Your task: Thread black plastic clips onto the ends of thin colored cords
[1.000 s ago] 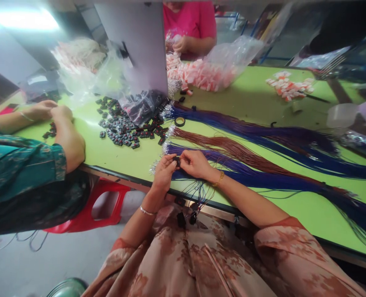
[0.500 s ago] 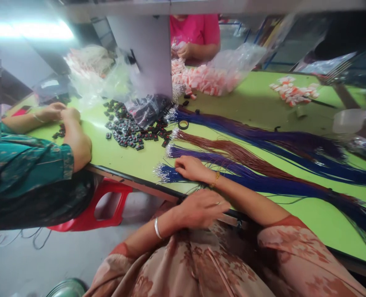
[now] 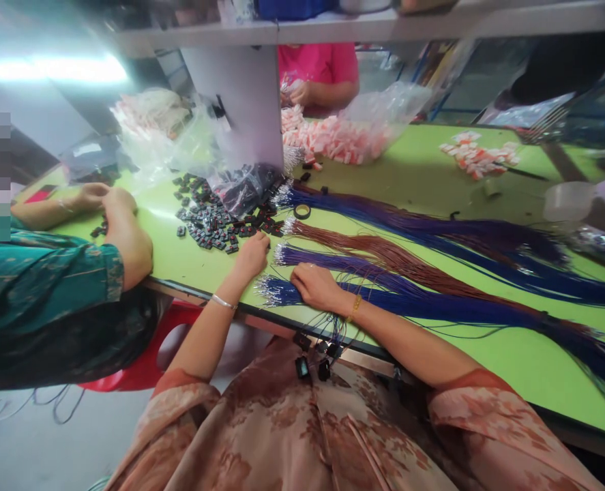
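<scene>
My left hand (image 3: pixel 254 259) reaches over the table's front part, its fingertips pinched together at the near edge of a pile of small black connector housings (image 3: pixel 213 221). What sits between those fingertips is too small to make out. Resting on a bundle of blue wires (image 3: pixel 384 300), my right hand (image 3: pixel 317 286) has its fingers curled closed, with thin wires running out from beneath it. Several black connectors (image 3: pixel 302 368) on thin wires hang over the table edge below that wrist. The silvery terminal ends (image 3: pixel 269 290) of the blue wires lie left of my right fingers.
Purple, brown and dark blue wire bundles (image 3: pixel 384 249) stretch rightward across the green table (image 3: pixel 491 354). A tape roll (image 3: pixel 302 211) lies by their tips. White-orange connectors (image 3: pixel 343 140) are heaped behind a grey upright panel (image 3: pixel 241 102). Co-workers sit at left and across; a shelf (image 3: pixel 333 31) crosses above.
My left hand has moved from near my lap, up and left to the black housings. The hanging black connectors now show below my right wrist. My right hand stays on the blue wires.
</scene>
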A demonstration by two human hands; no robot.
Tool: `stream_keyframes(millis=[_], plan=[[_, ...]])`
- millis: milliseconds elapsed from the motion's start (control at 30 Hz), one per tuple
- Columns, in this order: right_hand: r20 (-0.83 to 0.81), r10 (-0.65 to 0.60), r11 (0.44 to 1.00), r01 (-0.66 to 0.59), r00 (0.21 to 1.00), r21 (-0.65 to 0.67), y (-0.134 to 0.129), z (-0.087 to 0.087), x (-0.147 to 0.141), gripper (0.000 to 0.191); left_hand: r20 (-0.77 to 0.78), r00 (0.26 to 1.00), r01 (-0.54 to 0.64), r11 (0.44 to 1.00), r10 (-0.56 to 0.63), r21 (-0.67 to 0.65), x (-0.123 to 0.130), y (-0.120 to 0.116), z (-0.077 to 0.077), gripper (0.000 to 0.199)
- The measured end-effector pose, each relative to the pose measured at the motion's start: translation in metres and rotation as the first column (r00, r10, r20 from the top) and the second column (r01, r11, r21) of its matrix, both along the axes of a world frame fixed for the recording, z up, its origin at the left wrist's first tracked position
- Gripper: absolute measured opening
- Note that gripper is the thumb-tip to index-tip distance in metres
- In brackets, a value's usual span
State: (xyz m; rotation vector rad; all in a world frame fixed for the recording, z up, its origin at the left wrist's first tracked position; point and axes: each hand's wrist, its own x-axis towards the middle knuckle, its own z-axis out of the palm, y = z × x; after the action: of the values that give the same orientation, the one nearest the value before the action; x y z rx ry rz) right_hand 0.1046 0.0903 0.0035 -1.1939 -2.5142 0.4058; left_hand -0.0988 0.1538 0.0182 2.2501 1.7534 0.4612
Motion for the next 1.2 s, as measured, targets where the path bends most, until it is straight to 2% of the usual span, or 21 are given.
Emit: stream_keyframes(millis=[100, 267, 367, 433, 467, 500, 567, 633, 667, 700, 767, 867, 1000, 1200], plan=[[-0.044, -0.016, 1.0, 0.017, 0.999, 0.024, -0.002, -0.001, 0.001, 0.018, -0.127, 0.991, -0.032, 0.999, 0.028, -0.027, -0.012, -0.012, 0.005, 0.015], [-0.217, -0.022, 0.998, 0.01, 0.976, -0.055, -0.001, 0.004, -0.001, 0.011, -0.135, 0.977, -0.171, 0.985, 0.167, -0.018, -0.034, -0.036, 0.009, 0.021], [-0.347, -0.03, 0.99, -0.019, 0.937, -0.136, 0.002, 0.015, -0.007, 0.009, -0.005, 0.956, -0.293, 0.955, 0.294, 0.038, -0.043, -0.046, 0.006, 0.018], [-0.41, -0.028, 0.982, -0.052, 0.911, -0.183, 0.004, 0.023, -0.012, 0.008, 0.243, 0.907, -0.364, 0.931, 0.344, 0.039, -0.043, -0.052, 0.005, 0.016], [-0.433, -0.029, 0.977, -0.067, 0.901, -0.204, 0.005, 0.026, -0.015, 0.008, 0.413, 0.84, -0.382, 0.924, 0.351, -0.009, -0.041, -0.055, 0.005, 0.018], [-0.452, -0.032, 0.972, -0.078, 0.891, -0.223, 0.005, 0.029, -0.017, 0.007, 0.583, 0.732, -0.371, 0.924, 0.354, -0.095, -0.038, -0.058, 0.005, 0.022], [-0.482, -0.045, 0.963, -0.091, 0.875, -0.255, 0.005, 0.032, -0.021, 0.006, 0.819, 0.427, -0.24, 0.921, 0.383, -0.306, -0.028, -0.066, 0.007, 0.032], [-0.503, -0.057, 0.957, -0.096, 0.862, -0.272, 0.003, 0.032, -0.021, 0.006, 0.881, 0.154, -0.054, 0.895, 0.446, -0.444, -0.016, -0.074, 0.008, 0.039], [-0.511, -0.062, 0.958, -0.093, 0.858, -0.271, 0.002, 0.031, -0.021, 0.007, 0.877, 0.063, 0.024, 0.878, 0.476, -0.478, -0.01, -0.078, 0.008, 0.039], [-0.515, -0.067, 0.96, -0.084, 0.855, -0.266, 0.001, 0.03, -0.02, 0.008, 0.867, -0.004, 0.089, 0.864, 0.498, -0.496, -0.005, -0.082, 0.008, 0.037], [-0.511, -0.087, 0.967, -0.05, 0.855, -0.249, 0.0, 0.029, -0.018, 0.011, 0.845, -0.084, 0.184, 0.841, 0.528, -0.508, 0.005, -0.088, 0.007, 0.033], [-0.477, -0.117, 0.976, 0.012, 0.871, -0.219, -0.002, 0.027, -0.015, 0.012, 0.827, -0.126, 0.257, 0.823, 0.548, -0.506, 0.015, -0.094, 0.005, 0.03], [-0.432, -0.111, 0.984, 0.038, 0.895, -0.174, -0.004, 0.028, -0.013, 0.015, 0.836, -0.169, 0.285, 0.838, 0.522, -0.465, 0.023, -0.097, 0.004, 0.028], [-0.405, -0.109, 0.987, 0.05, 0.908, -0.155, -0.006, 0.031, -0.013, 0.02, 0.847, -0.151, 0.285, 0.843, 0.51, -0.457, 0.025, -0.099, 0.005, 0.031]])
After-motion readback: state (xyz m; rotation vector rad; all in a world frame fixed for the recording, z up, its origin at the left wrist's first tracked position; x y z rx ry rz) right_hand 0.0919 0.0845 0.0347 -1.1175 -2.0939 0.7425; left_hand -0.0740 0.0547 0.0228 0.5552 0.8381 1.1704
